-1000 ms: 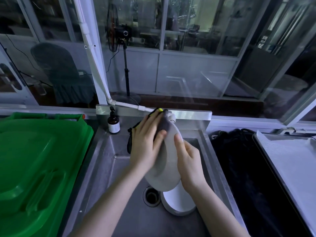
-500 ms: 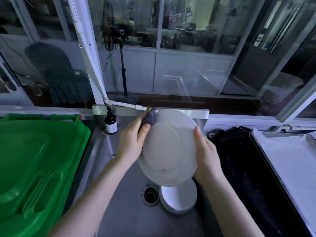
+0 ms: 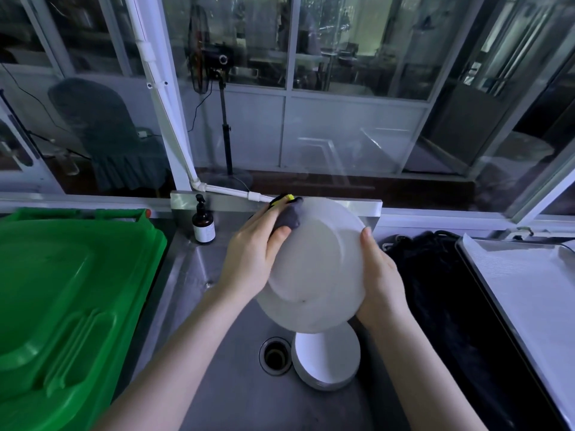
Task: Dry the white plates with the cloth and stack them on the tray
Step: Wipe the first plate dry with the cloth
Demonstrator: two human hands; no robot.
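White plate (image 3: 314, 269) hangs tilted above the steel sink (image 3: 217, 384), its face turned toward the person. The left hand (image 3: 252, 259) pinches a dark grey cloth (image 3: 287, 214) against the rim at the plate's 11 o'clock. The right hand (image 3: 381, 281) grasps the rim at 3 o'clock, thumb on the front. Below, at 6 o'clock, a stack of plates (image 3: 326, 359) sits on the sink floor just beside the drain (image 3: 275, 356). The tray (image 3: 529, 290) lies at 3 o'clock, well apart, beyond a black heap (image 3: 435, 290). That puts it on the right hand's side, so that hand looks better placed to carry the plate across once the wiping is done.
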